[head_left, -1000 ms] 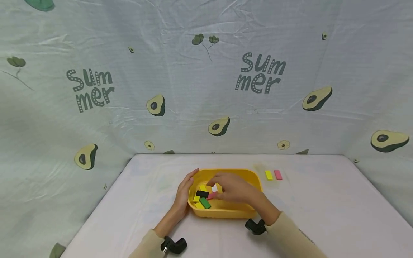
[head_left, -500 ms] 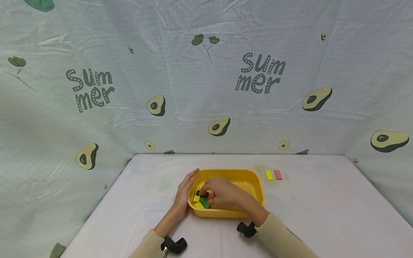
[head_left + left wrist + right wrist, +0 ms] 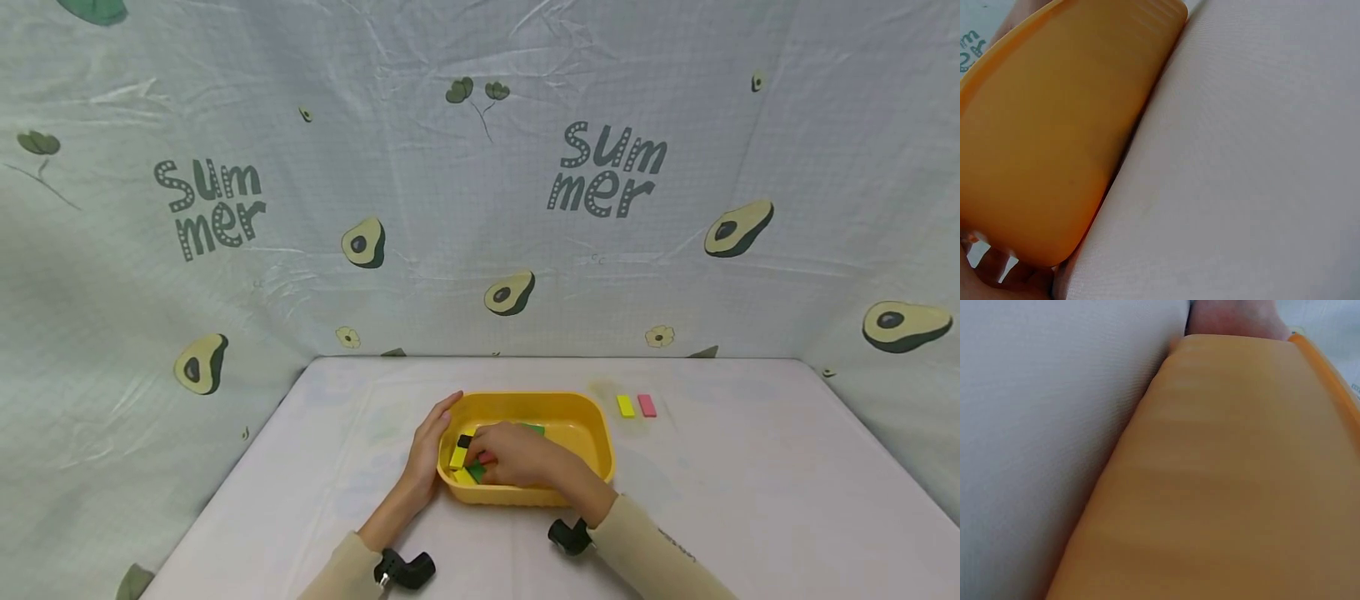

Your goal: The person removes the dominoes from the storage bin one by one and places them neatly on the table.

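Observation:
An orange-yellow tray (image 3: pixel 510 497) stands on the white table. My left hand (image 3: pixel 424 457) rests along its left end with extended fingers; in the left wrist view, fingers (image 3: pixel 1013 278) touch the tray's wall (image 3: pixel 1041 144). Inside the tray, at its left part, my right hand (image 3: pixel 517 454) reaches down among small blocks, its fingers bent. Near the fingertips are a black block (image 3: pixel 464 442), yellow blocks (image 3: pixel 458 458), a green block (image 3: pixel 476 473) and a pink block (image 3: pixel 487 457). Whether the fingers pinch one is hidden. In the right wrist view the tray wall (image 3: pixel 1222 475) hides the right hand.
Behind the tray's right end, a yellow block (image 3: pixel 626 407) and a pink block (image 3: pixel 647 406) lie side by side on the table (image 3: pixel 735 467). Another green block (image 3: pixel 536 429) is in the tray beyond the right hand. A printed cloth (image 3: pixel 420 183) hangs behind.
My right hand moved left and down into the blocks. The black block has shifted or turned, and the white one is out of sight. A green block now shows beyond the right hand. The left hand stayed put.

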Motion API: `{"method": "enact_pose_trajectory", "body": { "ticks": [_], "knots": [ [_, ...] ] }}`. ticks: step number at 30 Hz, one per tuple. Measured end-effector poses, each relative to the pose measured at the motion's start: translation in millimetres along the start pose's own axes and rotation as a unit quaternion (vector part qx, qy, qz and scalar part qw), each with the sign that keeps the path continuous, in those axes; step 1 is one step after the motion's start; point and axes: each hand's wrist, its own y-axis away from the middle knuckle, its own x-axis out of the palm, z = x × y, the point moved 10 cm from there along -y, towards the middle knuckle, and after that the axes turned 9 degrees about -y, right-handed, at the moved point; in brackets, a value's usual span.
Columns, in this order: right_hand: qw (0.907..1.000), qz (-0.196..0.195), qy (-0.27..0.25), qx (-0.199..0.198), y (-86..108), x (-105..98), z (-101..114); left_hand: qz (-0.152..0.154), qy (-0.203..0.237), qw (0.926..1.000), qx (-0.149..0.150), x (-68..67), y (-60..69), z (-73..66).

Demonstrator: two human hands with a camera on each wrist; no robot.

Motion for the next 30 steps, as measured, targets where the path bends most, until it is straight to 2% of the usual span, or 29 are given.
{"method": "enact_pose_trajectory", "body": {
  "ticks": [4,15,20,30],
  "knots": [
    [0.9999,0.009,-0.010,0.008,1.2,1,-2,-0.003,0.002,1.0000,-0.003,-0.4,0.7,0.7],
    [0.9998,0.018,-0.001,-0.009,1.9,2,1,-0.003,-0.004,1.0000,-0.002,-0.8,1.8,-0.7],
    [0.9998,0.016,0.005,0.004,2.7,1,-1,-0.005,-0.003,1.0000,-0.001,-0.2,0.8,-1.1],
    [0.9981,-0.011,0.040,0.046,2.1,-5,-13,-0.007,0.000,1.0000,-0.004,-0.5,0.6,-1.6]
  ]
}}
